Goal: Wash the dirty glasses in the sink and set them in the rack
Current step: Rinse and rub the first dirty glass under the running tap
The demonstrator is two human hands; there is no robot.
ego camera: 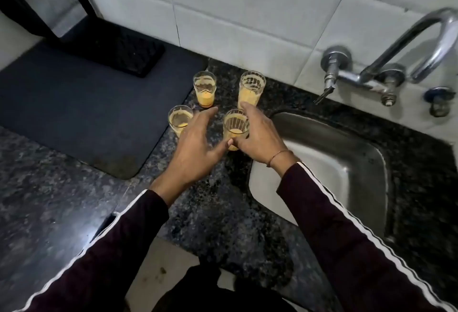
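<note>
Four dirty glasses upright on dark granite counter (62,187), orange residue inside. Right hand (260,135) wrapped around near-right glass (235,125). Left hand (195,145) spread open beside near-left glass (179,119), gripping nothing. Steel sink (347,163) just right, tap (396,48) above.

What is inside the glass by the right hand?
The near glass holds a little orange liquid at its bottom and smears on its walls. The right hand covers its lower right side.
</note>
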